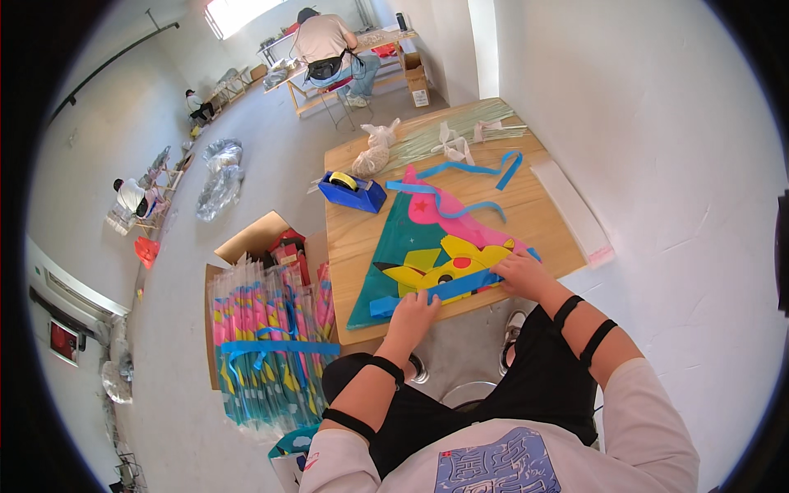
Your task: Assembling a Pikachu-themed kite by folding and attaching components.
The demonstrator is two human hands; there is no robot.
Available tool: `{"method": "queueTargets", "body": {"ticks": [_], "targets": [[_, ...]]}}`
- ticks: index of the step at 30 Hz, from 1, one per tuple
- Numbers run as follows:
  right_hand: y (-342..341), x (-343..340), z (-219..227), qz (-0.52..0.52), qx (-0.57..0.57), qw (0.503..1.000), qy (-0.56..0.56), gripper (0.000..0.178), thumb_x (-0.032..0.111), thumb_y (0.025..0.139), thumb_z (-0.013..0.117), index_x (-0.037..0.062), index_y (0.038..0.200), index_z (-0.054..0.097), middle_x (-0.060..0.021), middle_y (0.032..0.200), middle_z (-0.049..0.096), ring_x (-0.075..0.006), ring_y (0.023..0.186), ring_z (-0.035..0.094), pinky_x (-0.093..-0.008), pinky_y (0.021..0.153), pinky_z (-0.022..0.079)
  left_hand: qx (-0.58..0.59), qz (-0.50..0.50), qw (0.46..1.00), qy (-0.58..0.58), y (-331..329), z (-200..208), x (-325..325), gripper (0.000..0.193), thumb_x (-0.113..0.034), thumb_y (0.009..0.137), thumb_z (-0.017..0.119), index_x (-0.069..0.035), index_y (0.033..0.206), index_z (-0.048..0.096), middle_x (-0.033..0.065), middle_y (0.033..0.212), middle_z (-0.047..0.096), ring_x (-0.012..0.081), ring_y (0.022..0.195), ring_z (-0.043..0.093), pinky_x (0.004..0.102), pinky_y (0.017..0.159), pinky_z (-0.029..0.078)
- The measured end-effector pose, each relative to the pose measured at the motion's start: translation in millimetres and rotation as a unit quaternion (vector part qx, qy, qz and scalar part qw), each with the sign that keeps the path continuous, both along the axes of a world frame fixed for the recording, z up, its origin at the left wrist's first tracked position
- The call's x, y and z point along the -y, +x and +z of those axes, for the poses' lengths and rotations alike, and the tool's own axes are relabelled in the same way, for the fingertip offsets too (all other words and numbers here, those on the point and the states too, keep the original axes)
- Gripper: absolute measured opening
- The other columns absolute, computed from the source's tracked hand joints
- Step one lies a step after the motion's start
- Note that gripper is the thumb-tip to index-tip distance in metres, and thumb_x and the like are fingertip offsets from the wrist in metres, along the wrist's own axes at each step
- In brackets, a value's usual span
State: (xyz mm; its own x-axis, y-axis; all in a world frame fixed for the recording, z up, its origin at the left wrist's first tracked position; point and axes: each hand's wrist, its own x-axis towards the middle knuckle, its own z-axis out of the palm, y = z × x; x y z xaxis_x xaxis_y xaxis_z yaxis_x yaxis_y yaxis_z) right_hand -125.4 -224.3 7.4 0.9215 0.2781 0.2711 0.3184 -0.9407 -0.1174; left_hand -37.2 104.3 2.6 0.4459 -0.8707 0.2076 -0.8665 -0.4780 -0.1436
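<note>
In front of me a triangular kite [403, 241] in teal and pink, with a yellow cartoon figure on it, lies flat on the wooden table. A wide blue ribbon [464, 284] runs across its near part. My left hand [413, 315] grips the ribbon toward its left end, fingers bent, at the table's front edge. Farther right, my right hand [523, 275] holds the ribbon near its other end; its fingertips are partly hidden. Blue tails [460, 170] curl loosely over the kite's far pink tip and the tabletop.
A blue tape dispenser [353, 193] stands at the table's left edge. Beyond it lie a knotted plastic bag [374, 152] and thin pale rods [448, 135]. Left of the table, a cardboard box [267, 230] is stacked with packed kites [271, 345]. Another person [325, 49] sits at a far table.
</note>
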Motion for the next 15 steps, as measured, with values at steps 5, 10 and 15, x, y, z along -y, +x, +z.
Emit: {"method": "queueTargets", "body": {"ticks": [5, 10, 15], "targets": [[0.5, -1.4, 0.4, 0.007, -0.005, 1.000, -0.015, 0.027, 0.017, 0.080, 0.072, 0.0137, 0.107, 0.075, -0.0029, 0.099, 0.075, -0.0218, 0.100, 0.070, -0.0389, 0.095, 0.048, 0.070, -0.027, 0.997, 0.028, 6.7, -12.4, 2.7, 0.032, -0.014, 0.086, 0.069, -0.008, 0.117, 0.064, 0.0104, 0.094, 0.061, 0.0277, 0.080, 0.066, 0.0375, 0.071, 0.056], [-3.1, 8.6, -9.3, 0.048, 0.044, 0.997, -0.034, 0.030, 0.019, 0.084, 0.071, 0.0146, 0.113, 0.079, 0.0017, 0.116, 0.077, -0.0174, 0.109, 0.070, -0.0381, 0.099, 0.047, 0.055, 0.029, 0.998, 0.028, -2.4, -18.1, 12.8, 0.022, -0.012, 0.090, 0.068, -0.009, 0.111, 0.064, 0.0096, 0.092, 0.061, 0.0276, 0.080, 0.067, 0.0420, 0.085, 0.059], [-8.3, 8.7, -9.8, 0.033, 0.033, 0.998, -0.045, 0.031, 0.020, 0.085, 0.071, 0.0157, 0.115, 0.080, 0.0036, 0.121, 0.077, -0.0158, 0.112, 0.069, -0.0381, 0.101, 0.046, 0.069, 0.075, 0.995, -0.013, -16.4, -18.4, 16.5, 0.037, -0.013, 0.091, 0.066, -0.014, 0.129, 0.066, 0.0103, 0.096, 0.061, 0.0280, 0.084, 0.067, 0.0449, 0.096, 0.059]]}}
